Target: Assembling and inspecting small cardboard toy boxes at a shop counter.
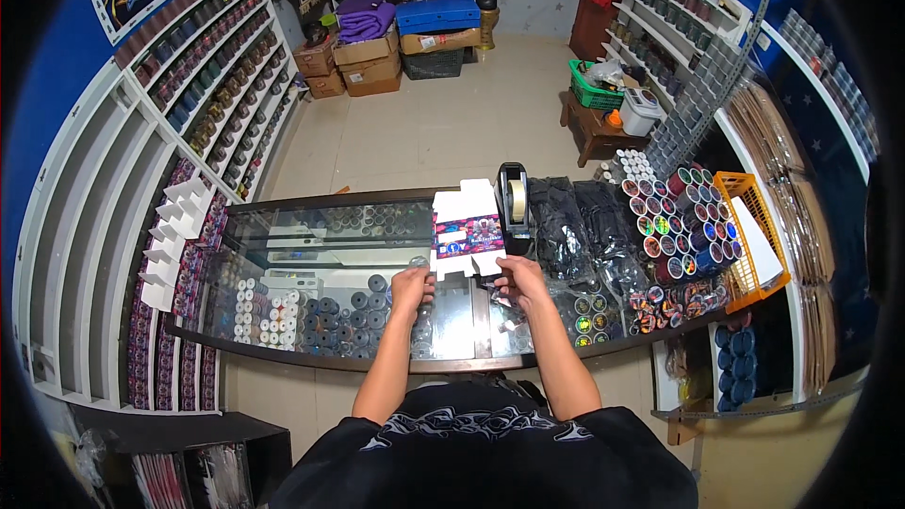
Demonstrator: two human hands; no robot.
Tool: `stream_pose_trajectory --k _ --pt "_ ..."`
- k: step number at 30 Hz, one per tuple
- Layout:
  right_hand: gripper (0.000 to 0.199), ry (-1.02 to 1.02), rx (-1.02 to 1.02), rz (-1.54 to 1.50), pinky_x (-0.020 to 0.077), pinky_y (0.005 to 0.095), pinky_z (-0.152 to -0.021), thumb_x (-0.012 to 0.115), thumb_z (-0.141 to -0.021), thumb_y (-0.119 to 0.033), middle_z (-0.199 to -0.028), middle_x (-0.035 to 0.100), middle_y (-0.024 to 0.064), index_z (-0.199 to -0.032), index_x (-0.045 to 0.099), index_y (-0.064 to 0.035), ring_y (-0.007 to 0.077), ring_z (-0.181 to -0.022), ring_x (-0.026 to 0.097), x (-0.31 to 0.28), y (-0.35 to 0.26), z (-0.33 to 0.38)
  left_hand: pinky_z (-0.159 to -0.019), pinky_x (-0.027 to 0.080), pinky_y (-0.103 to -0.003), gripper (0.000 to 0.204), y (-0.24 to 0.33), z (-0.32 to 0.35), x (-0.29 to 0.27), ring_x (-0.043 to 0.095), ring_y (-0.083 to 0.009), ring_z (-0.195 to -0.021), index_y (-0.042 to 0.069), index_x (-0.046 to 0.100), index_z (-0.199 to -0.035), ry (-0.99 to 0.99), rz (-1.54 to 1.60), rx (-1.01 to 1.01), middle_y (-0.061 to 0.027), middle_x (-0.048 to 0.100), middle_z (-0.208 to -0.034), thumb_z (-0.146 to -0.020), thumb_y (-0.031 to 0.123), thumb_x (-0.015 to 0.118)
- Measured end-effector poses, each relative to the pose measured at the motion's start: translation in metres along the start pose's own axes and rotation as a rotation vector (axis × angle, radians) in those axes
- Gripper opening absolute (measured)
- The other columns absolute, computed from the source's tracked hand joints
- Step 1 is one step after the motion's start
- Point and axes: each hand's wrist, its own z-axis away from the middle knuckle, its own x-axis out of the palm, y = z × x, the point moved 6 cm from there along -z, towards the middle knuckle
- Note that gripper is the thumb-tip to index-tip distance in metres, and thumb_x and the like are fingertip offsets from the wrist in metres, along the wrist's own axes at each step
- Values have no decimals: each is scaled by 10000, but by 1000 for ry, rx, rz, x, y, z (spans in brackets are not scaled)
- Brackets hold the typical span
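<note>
A small cardboard box (468, 238) with a dark colourful printed face and white flaps lies over the glass counter (325, 254), with flaps spread at its far and near ends. At its near left corner, my left hand (412, 290) pinches the white edge with curled fingers. My right hand (523, 281) grips the near right corner, thumb on top. Just beyond the right hand stands a black tape dispenser (515, 196) with a roll of clear tape. Small light scraps lie under the right hand; their kind is too small to tell.
Black goods in clear plastic (566, 226) lie right of the dispenser. Stacked round spools (674, 217) and an orange basket (749, 236) fill the counter's right end. Thread spools (344, 320) show through the glass at left. Shelves (217, 66) line the walls; cartons (368, 66) stand behind.
</note>
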Motion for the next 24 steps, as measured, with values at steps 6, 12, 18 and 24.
stream_pose_trajectory --k 6,12,18,24 --pt "160 -14 20 -16 405 271 -417 719 -822 -112 -772 658 59 -919 602 -63 159 -527 610 0 7 -7 -503 433 -226 212 6 13 3 612 -99 -627 12 698 -950 -73 0 -9 -52 694 -829 -836 191 706" --pt "118 -21 24 47 387 260 -405 707 -825 -93 -762 653 61 -889 612 -60 154 -512 598 5 6 0 -510 436 -229 205 1 14 3 621 -98 -639 19 676 -995 -80 54 -40 -46 695 -832 -832 138 711" --pt "135 -75 -198 109 362 236 -388 680 -836 -80 -761 654 33 -964 653 -44 102 -530 596 20 -23 23 -517 438 -223 193 33 26 6 622 -93 -699 39 658 -988 -116 91 143 -30 688 -843 -834 142 711" --pt "153 -188 -365 66 387 206 -461 667 -856 -108 -767 652 4 -991 640 -41 76 -600 591 26 -59 56 -529 444 -218 152 92 68 13 614 -85 -698 29 664 -946 -157 43 337 -16 676 -800 -841 131 705"
